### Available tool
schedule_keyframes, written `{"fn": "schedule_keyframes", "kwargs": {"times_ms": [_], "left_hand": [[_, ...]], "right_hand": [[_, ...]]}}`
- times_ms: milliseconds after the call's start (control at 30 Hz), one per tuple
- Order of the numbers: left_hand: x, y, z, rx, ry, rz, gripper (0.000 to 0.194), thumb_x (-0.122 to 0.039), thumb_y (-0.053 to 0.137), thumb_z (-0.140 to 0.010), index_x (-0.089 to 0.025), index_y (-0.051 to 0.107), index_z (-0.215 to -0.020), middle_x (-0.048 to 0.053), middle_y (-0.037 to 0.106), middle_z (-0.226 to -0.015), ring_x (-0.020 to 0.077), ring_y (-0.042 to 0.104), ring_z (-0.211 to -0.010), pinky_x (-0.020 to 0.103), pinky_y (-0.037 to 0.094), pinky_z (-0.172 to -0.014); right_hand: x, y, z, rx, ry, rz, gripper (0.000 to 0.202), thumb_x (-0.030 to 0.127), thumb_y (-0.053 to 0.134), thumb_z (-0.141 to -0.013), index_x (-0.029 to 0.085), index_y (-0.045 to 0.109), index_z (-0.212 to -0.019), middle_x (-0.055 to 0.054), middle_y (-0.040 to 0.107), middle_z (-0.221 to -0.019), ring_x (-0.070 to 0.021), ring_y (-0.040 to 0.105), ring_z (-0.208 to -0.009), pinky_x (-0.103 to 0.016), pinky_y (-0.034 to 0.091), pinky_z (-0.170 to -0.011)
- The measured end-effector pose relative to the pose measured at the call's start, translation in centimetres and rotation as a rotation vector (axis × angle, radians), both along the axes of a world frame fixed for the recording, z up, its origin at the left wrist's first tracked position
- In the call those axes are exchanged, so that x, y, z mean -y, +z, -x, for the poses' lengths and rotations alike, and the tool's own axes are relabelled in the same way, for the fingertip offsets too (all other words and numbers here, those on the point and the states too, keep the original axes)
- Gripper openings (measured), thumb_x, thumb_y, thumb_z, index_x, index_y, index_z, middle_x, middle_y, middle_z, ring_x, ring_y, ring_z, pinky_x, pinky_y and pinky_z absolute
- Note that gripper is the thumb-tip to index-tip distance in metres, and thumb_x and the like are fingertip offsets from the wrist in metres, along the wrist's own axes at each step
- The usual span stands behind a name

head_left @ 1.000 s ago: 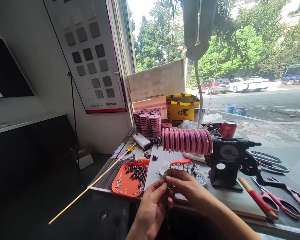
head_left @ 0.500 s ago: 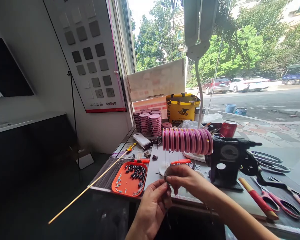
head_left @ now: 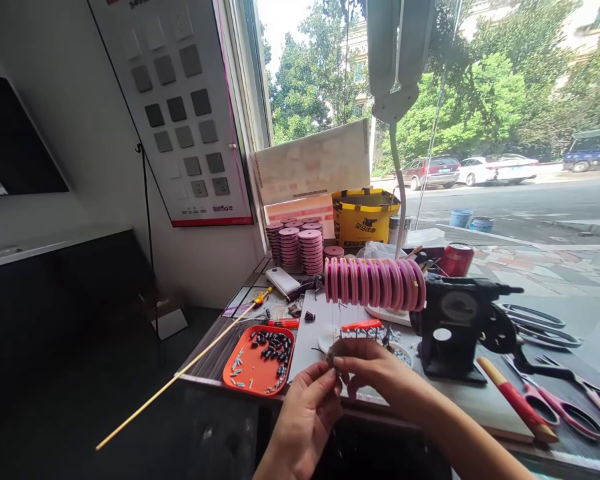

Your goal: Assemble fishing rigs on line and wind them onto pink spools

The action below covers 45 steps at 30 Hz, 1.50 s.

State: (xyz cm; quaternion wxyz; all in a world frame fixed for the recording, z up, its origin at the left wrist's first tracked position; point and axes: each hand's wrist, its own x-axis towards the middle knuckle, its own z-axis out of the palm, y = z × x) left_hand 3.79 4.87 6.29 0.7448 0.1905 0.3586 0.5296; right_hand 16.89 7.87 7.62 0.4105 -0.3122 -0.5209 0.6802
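Two hands, left (head_left: 307,413) and right (head_left: 375,367), pinch something tiny, seemingly handling line below pink spools (head_left: 375,283).

"How is the orange tray (head_left: 245,370) looking?"
"It's showing smooth, glossy plastic; the desk (head_left: 210,368) beneath is showing dark wood grain."
"Left of the tray?"
"The thin stick (head_left: 145,404) is looking like pale wood."
"Right of it?"
"The crank machine (head_left: 453,350) is showing dull black metal, and the red can (head_left: 457,260) is gleaming like smooth metal."
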Motion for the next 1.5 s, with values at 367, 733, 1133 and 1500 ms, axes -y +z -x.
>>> {"fn": "schedule_keyframes", "kwargs": {"times_ms": [367, 733, 1133, 1500], "left_hand": [[-1.3, -0.7, 0.6, -0.317, 0.067, -0.232, 0.020, -0.025, 0.070, -0.063, -0.012, 0.062, -0.077, -0.002, 0.058, -0.055, 0.0069, 0.048, -0.048, 0.018, 0.036, -0.050], [-1.5, -1.4, 0.4, -0.669, 0.171, -0.384, 0.033, -0.027, 0.070, -0.062, -0.018, 0.057, -0.091, 0.006, 0.066, -0.073, 0.0192, 0.059, -0.073, 0.027, 0.039, -0.069], [1.4, -1.3, -1.2, -0.323, -0.201, -0.331, 0.025, -0.037, 0.057, -0.074, -0.014, 0.068, -0.077, 0.007, 0.063, -0.074, 0.0185, 0.053, -0.075, 0.028, 0.039, -0.071], [3.4, -2.1, -1.4, -0.122, -0.238, -0.220, 0.035, -0.048, 0.060, -0.069, -0.015, 0.050, -0.059, -0.007, 0.036, -0.039, 0.0047, 0.028, -0.036, 0.020, 0.023, -0.041]], "right_hand": [[-1.6, -0.5, -0.2, 0.516, -0.625, -0.455, 0.031, 0.033, 0.046, -0.077, 0.015, 0.059, -0.099, 0.005, 0.039, -0.048, -0.0132, 0.037, -0.046, -0.026, 0.027, -0.048], [-1.6, -1.4, 1.0, 0.499, -0.558, -0.437, 0.030, 0.041, 0.045, -0.079, 0.017, 0.061, -0.074, 0.000, 0.051, -0.054, -0.0167, 0.046, -0.054, -0.025, 0.032, -0.051], [2.9, 0.1, -1.1, 0.159, -0.183, -0.204, 0.029, 0.045, 0.054, -0.074, 0.017, 0.053, -0.064, 0.002, 0.050, -0.055, -0.0116, 0.046, -0.049, -0.024, 0.035, -0.049], [3.1, -0.8, 0.0, -0.207, -0.141, 0.230, 0.031, 0.040, 0.070, -0.063, 0.014, 0.053, -0.063, 0.003, 0.053, -0.052, -0.0030, 0.041, -0.039, -0.015, 0.028, -0.040]]}}
